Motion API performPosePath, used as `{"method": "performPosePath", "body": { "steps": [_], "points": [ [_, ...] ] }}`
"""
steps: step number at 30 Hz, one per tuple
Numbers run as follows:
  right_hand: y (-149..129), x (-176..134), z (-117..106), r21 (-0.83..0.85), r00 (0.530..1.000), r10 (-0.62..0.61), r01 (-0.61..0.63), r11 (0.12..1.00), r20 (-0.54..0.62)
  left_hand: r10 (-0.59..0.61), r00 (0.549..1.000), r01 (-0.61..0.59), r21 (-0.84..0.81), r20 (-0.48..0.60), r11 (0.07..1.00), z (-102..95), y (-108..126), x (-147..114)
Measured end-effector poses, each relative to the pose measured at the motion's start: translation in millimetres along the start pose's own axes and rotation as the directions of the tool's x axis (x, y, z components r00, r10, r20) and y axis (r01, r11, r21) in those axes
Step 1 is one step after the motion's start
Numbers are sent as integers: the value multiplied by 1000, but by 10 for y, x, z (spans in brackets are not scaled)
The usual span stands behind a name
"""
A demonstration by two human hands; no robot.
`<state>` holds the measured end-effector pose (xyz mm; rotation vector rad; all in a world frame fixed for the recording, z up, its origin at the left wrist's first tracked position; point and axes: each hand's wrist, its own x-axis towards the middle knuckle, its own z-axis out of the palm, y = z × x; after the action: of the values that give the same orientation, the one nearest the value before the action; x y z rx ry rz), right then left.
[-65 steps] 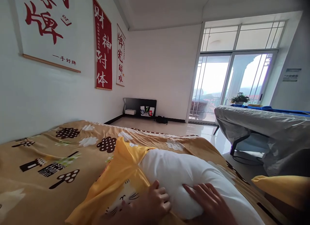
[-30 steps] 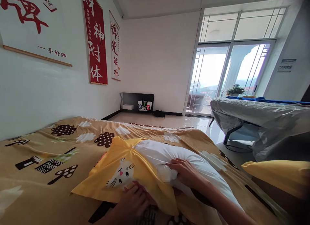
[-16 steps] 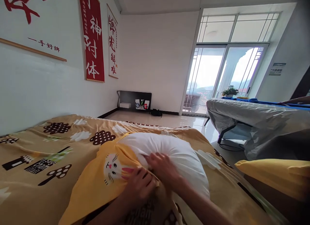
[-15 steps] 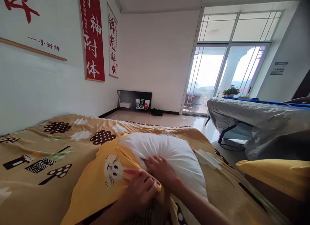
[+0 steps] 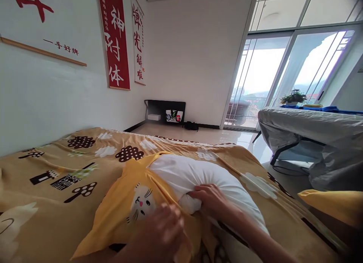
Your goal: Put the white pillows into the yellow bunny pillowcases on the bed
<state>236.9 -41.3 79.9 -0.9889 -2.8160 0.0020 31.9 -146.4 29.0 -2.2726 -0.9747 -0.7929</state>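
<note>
A yellow pillowcase (image 5: 113,214) with a printed rabbit face lies on the bed, partly drawn over a plump white pillow (image 5: 215,172). The pillow's far and right sides stand out of the case opening. My left hand (image 5: 163,229), smeared by motion, has its fingers curled at the case's edge beside the rabbit face. My right hand (image 5: 211,198) is closed on a bunched fold of the white pillow, just right of the opening. The part of the pillow inside the case is hidden.
A tan patterned blanket (image 5: 53,202) covers the bed beneath. Another yellow cushion (image 5: 334,204) is at the right edge. Beyond it stands a table (image 5: 309,121) under a plastic cover, with a potted plant (image 5: 294,96). A low black shelf (image 5: 164,104) is against the far wall.
My right hand has pinched up a fold of the white pillow and shifted right. My left hand has moved slightly down along the case edge. The view has tilted and turned a little.
</note>
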Motion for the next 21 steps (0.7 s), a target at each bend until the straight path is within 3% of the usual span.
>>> {"method": "performPosePath", "body": {
  "steps": [2,4,8,10,12,13,15,18,21],
  "points": [
    [-31,26,-181,20,998,-61,60,998,13,-129,986,126,41,107,991,-94,-144,137],
    [-44,15,-229,49,993,-101,98,994,62,-166,956,164,31,243,986,-94,-224,221],
    [20,-93,46,154,979,-120,95,984,166,-91,873,94,18,479,995,-4,-136,238],
    [56,-152,187,173,974,-126,93,981,191,-62,789,46,42,611,998,10,-18,253],
    [62,-179,215,157,970,-133,102,982,201,-21,721,2,29,693,1000,10,103,314],
    [53,-175,180,143,970,-134,107,984,203,7,719,-22,13,695,1000,14,158,363],
    [21,-128,37,116,973,-138,119,986,183,58,792,-61,-16,608,998,49,258,485],
    [-9,-1,-195,117,982,-166,156,981,85,43,931,-15,-80,362,997,175,395,673],
    [32,88,-173,175,982,-180,168,970,54,-65,970,99,-136,233,986,350,514,769]
  ]
}}
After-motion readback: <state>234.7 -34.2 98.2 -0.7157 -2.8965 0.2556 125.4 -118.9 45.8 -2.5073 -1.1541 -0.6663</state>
